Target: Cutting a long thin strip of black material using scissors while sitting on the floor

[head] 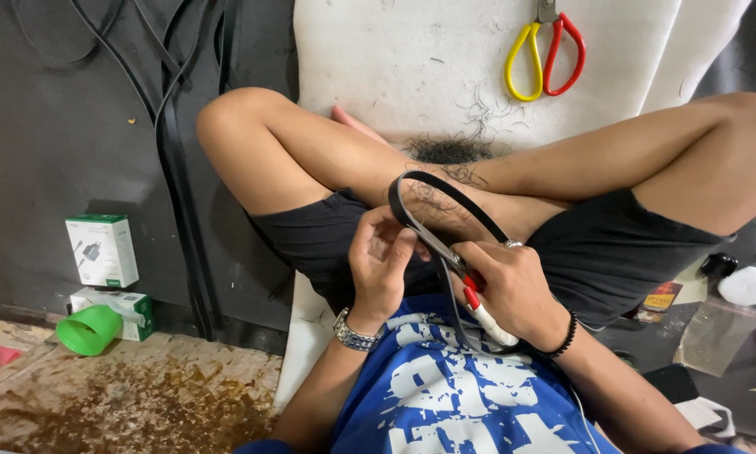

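At the left edge of the frame, 2 white-and-green boxes (102,250) and a green cup (89,329) sit on the floor beside hanging black cables (176,151). Mid-frame, a seated person with crossed legs works a black strap (445,197), which loops up from the lap and arcs to the right. The left hand (381,267), wearing a metal watch (354,333), pinches the strap's lower left end, fingers (401,244) curled closed. Just right, the right hand (512,290) grips a red-and-white tool (484,313), its tip meeting the strap between both hands. Upper right, yellow-and-red scissors (546,52) lie on white foam (395,59).
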